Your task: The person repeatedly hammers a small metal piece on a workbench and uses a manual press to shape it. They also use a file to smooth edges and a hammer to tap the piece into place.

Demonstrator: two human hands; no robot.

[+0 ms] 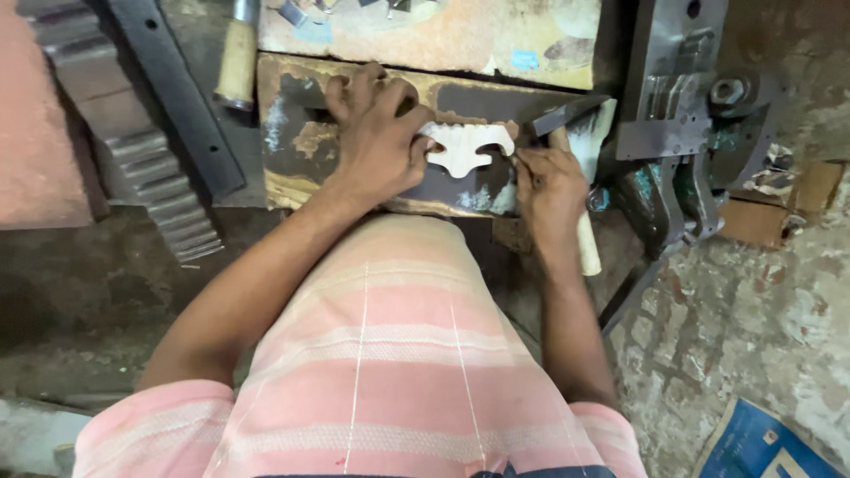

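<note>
We steady a pale cut-out piece on a worn wooden block.

Our left hand (376,133) presses its fingers onto the pale piece (465,146), which lies flat on the block (292,146). Our right hand (549,186) grips a wooden-handled tool (587,248), its dark metal end (567,113) just beside the piece's right edge.

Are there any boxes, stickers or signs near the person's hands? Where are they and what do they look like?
Blue printed sheet or package: bottom right corner on the floor, flat, blue with pale markings.
Small blue sticker-like patch: on the worn board above the hands, rectangular, light blue.
Cardboard pieces: right edge beside the metal vise, brown, plain.
No screens or signs.
</note>
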